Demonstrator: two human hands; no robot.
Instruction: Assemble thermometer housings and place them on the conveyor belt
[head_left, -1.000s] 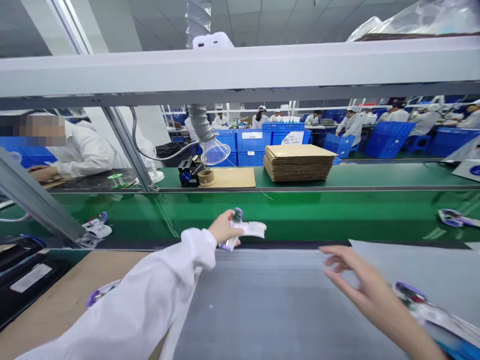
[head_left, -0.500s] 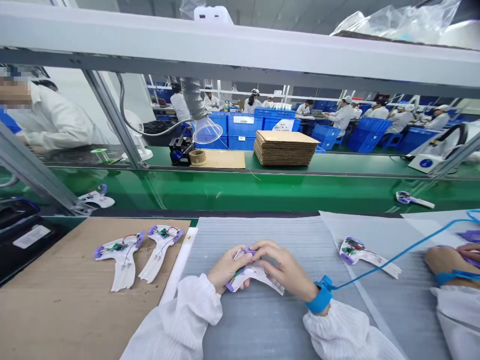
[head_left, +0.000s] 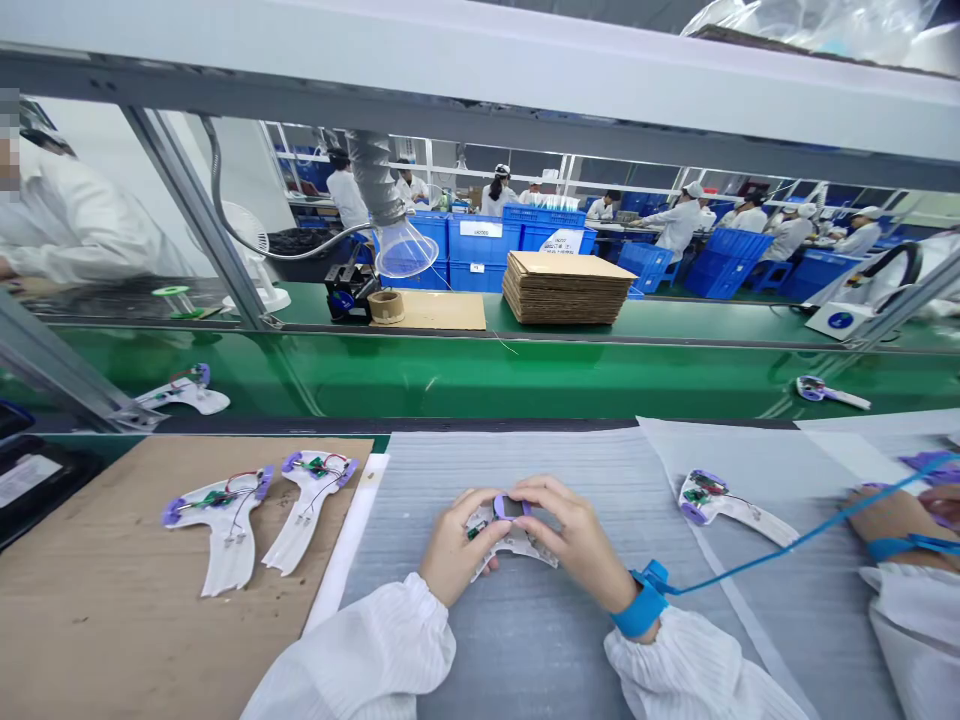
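Observation:
My left hand (head_left: 459, 548) is closed around a white gun-shaped housing half (head_left: 521, 543), which looks like part of a forehead thermometer. A bit of green circuit board shows beside its thumb. At the top of the housing sits a small purple-framed dark screen (head_left: 511, 508). My right hand (head_left: 577, 535), with a blue wrist strap (head_left: 645, 600), pinches that screen piece at its right edge. Fingers hide much of the housing, and I cannot tell whether the screen is seated in it. Both hands are just over the grey foam sheet (head_left: 510, 650).
Two wired housing halves (head_left: 231, 515) lie on cardboard (head_left: 75, 610) at left; another housing half (head_left: 731, 508) lies to the right. A co-worker's hand (head_left: 885, 520) is at far right. Beyond run a green belt (head_left: 450, 380), a cardboard stack (head_left: 566, 290) and an extraction hose (head_left: 379, 180).
The housing has been turned in my hands, so the purple-framed screen now faces me. My right fingers have shifted to its edge. The view has moved slightly.

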